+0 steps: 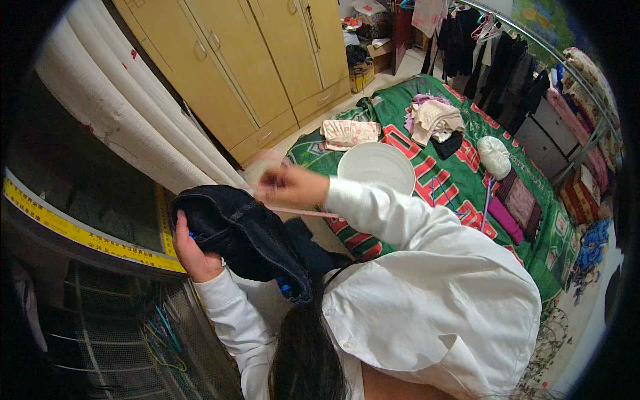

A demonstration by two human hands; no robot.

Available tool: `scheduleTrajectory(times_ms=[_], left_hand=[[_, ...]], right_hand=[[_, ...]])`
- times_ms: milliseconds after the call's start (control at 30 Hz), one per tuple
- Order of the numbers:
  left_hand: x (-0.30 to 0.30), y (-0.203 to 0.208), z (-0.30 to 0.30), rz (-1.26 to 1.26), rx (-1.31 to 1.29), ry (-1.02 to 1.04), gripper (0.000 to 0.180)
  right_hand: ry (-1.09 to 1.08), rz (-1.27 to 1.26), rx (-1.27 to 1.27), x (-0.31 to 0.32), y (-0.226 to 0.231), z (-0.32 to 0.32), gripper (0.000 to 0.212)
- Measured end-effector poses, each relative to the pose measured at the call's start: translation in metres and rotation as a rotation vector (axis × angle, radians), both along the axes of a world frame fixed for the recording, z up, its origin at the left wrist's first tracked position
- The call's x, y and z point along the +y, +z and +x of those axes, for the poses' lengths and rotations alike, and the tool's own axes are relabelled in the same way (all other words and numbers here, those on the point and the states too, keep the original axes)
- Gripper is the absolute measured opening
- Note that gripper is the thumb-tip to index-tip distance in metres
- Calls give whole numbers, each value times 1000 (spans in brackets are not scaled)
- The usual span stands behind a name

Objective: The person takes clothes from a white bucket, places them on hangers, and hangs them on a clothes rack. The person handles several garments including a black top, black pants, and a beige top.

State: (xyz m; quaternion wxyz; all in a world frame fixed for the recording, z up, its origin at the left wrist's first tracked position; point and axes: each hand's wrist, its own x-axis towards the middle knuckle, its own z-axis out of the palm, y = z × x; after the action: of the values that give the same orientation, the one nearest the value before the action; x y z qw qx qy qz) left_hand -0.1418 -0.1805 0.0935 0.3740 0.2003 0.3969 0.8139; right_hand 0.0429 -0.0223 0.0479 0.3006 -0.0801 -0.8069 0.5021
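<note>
A pair of dark denim trousers [243,230] hangs bunched in front of me, its waist opening turned toward me. My left hand [193,253] grips the waistband at its left side, thumb outside. Small bright blue pieces [287,287] show at both ends of the waist; their kind is unclear. Just beyond the cloth's upper right edge is my right hand [293,187], its fingers smeared by motion. Below its wrist a thin pink bar [303,212] sticks out sideways; whether the hand touches it is unclear.
A green patterned bedspread [393,113] carries a round white lid or basin [377,167], folded clothes [433,120] and a white bundle [494,157]. Wooden wardrobes [247,67] stand behind, a white curtain [127,100] at left. Clothes hang from a metal rail [533,37] at right.
</note>
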Motion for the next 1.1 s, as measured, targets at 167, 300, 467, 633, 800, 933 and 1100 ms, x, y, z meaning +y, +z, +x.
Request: scheduleTrajectory(times_ms=[167,300,467,633,800,933,1100], left_hand=[[17,-7,15,-11,47,99,38],[34,-16,17,-71,91,173,32],[24,-27,-21,-42,346,137,25],[-4,-22,-49,-286,792,50,36],[-22,-40,-85,-382,947,153,34],[-33,-101,-117,-636,1303,337,37],[-38,-153,-35,-525,791,25,28]], right_hand=[[-9,-172,-62,-60,-14,35,82],[-224,45,-5,-79,-51,32,79],[-548,210,-487,0,-81,47,46],[-510,298,-453,95,-55,92,29],[-473,88,-111,71,-8,74,33],[-337,2,33,41,-2,45,30],[-232,100,170,-2,2,20,21]])
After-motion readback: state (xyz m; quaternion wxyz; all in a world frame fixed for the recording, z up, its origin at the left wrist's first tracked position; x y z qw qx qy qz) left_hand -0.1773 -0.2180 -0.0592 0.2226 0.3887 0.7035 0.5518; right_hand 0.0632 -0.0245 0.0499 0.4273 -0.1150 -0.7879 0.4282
